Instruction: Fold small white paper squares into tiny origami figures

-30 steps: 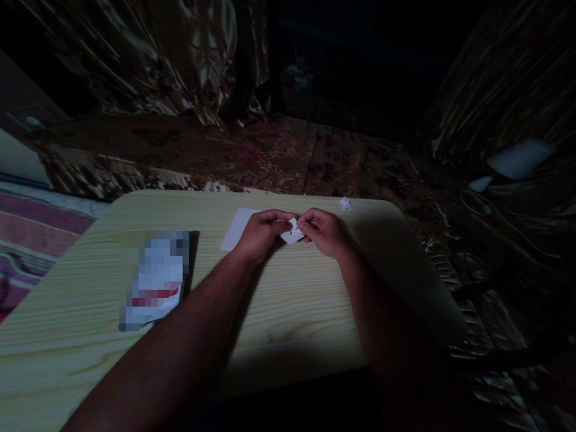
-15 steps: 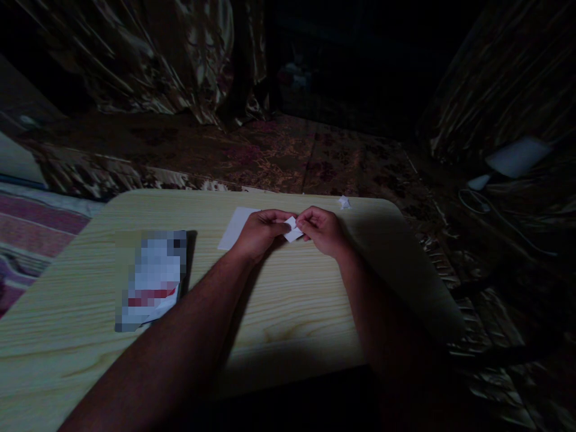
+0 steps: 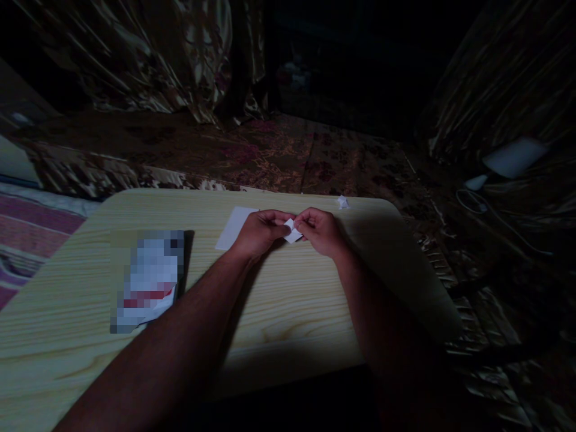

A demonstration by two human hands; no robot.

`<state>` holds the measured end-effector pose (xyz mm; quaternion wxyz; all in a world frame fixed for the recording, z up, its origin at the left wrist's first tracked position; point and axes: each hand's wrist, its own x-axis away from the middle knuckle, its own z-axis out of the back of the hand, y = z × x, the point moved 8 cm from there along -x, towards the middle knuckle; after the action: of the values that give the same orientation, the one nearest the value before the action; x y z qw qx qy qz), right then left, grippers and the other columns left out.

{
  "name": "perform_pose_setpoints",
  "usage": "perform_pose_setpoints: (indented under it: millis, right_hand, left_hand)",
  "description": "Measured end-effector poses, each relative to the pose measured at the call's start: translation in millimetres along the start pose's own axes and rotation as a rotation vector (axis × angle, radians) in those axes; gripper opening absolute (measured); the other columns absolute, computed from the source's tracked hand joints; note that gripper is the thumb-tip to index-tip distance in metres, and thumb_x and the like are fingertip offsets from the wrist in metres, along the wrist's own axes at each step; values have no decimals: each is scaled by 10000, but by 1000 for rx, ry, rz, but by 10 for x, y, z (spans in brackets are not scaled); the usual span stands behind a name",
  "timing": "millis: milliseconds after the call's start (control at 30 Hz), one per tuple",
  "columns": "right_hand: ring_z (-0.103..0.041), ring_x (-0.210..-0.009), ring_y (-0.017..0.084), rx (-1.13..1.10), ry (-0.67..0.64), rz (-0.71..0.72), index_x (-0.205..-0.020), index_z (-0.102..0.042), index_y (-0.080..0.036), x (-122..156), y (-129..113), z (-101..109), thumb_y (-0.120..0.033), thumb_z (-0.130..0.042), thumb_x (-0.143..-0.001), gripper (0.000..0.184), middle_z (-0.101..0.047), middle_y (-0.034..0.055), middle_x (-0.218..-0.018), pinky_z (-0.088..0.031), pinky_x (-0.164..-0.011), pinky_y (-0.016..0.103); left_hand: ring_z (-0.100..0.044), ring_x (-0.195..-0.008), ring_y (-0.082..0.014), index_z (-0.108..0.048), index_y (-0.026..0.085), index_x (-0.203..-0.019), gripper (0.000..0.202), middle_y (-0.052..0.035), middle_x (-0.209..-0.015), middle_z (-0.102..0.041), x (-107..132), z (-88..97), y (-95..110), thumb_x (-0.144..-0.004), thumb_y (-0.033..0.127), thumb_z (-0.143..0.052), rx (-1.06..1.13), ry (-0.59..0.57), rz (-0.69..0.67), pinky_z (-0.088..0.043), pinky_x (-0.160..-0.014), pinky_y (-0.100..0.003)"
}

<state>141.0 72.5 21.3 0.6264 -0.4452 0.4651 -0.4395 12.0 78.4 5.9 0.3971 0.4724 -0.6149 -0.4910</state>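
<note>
A small folded piece of white paper [image 3: 293,234] is pinched between my two hands, just above the table. My left hand [image 3: 262,232] grips its left side with thumb and fingers. At its upper right side, my right hand [image 3: 320,230] closes thumb and fingertips on it. Some of the folds lie behind the fingers. A stack or sheet of white paper [image 3: 231,229] rests on the table beyond my left hand, partly covered by it. Near the far edge sits a small folded white paper piece [image 3: 343,202], apart from both hands.
The light wooden table [image 3: 288,324] has rounded far corners. A blurred-out packet [image 3: 150,276] lies on its left part, beside my left forearm. To the right stands a white lamp [image 3: 515,158] with a cord. Dark patterned cloth and curtains [image 3: 198,54] fill the background.
Both hands keep hold of the small folded paper in nearly the same place. The whole view has shifted slightly; nothing was let go.
</note>
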Motion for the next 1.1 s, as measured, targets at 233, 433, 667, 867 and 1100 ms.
perform_pose_setpoints:
  millis: [233, 433, 667, 867, 1100]
  right_hand:
    - [-581, -634, 117, 57, 46, -5, -770, -585, -170, -3, 18, 26, -340, -613, -758, 173, -632, 12, -724, -468, -541, 226]
    - [-578, -613, 115, 34, 106, 7, -747, -595, -165, -11, 18, 55, -319, -627, -737, 158, -630, 6, -695, -462, -545, 230]
    - [-572, -580, 104, -18, 169, 5, -730, -592, -165, -32, 25, 81, -266, -646, -692, 121, -625, -11, -656, -450, -528, 212]
    - [-580, -588, 108, -26, 177, 8, -726, -595, -167, -30, -3, 87, -251, -645, -687, 105, -634, -6, -657, -456, -545, 221]
    - [-582, -596, 105, -32, 162, 31, -722, -602, -167, -33, -6, 76, -257, -648, -696, 105, -634, -9, -653, -468, -572, 228]
  left_hand:
    - [-618, -607, -152, -713, 129, -883, 345, -63, -748, -701, -4, -17, 6, -563, 240, -774, -71, 3, -20, -480, -592, -267]
    - [-601, -582, -134, -698, 127, -870, 325, -52, -747, -693, 2, -16, 34, -569, 234, -757, -137, 34, -61, -467, -567, -249]
    - [-590, -576, -129, -665, 131, -856, 305, -36, -725, -680, -14, 10, 6, -575, 224, -738, -179, 39, -82, -462, -563, -244]
    - [-577, -561, -126, -672, 141, -815, 255, -31, -703, -672, -11, 35, -2, -605, 275, -730, -234, 72, -84, -443, -545, -237]
    - [-559, -572, -120, -676, 138, -747, 239, -31, -672, -660, -1, 40, 66, -676, 366, -694, -247, 98, -147, -430, -558, -233]
